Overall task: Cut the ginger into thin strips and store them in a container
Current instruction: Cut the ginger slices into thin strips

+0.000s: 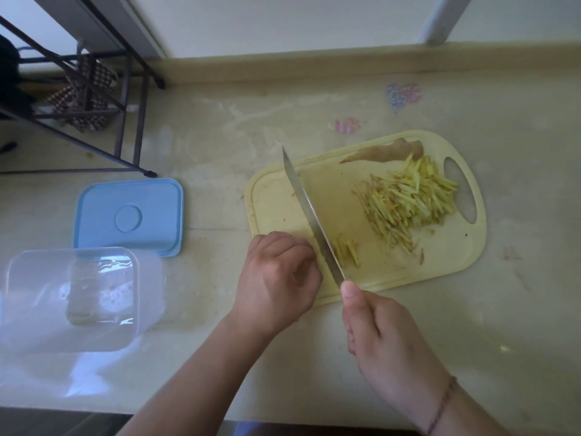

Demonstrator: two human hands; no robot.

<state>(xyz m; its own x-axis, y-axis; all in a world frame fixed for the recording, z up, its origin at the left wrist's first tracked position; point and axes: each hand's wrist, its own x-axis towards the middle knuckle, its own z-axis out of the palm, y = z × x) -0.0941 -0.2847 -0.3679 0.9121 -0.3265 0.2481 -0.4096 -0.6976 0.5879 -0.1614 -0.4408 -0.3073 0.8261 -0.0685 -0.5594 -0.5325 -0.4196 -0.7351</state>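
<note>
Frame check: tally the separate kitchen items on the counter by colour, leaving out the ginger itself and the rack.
Yellow: 1, cutting board
Blue: 1, container lid
Clear: 1, plastic container
Steel: 1, knife
Total: 4

Home kitchen: countertop [314, 99], cutting board [345, 190], dish rack [94, 89].
</note>
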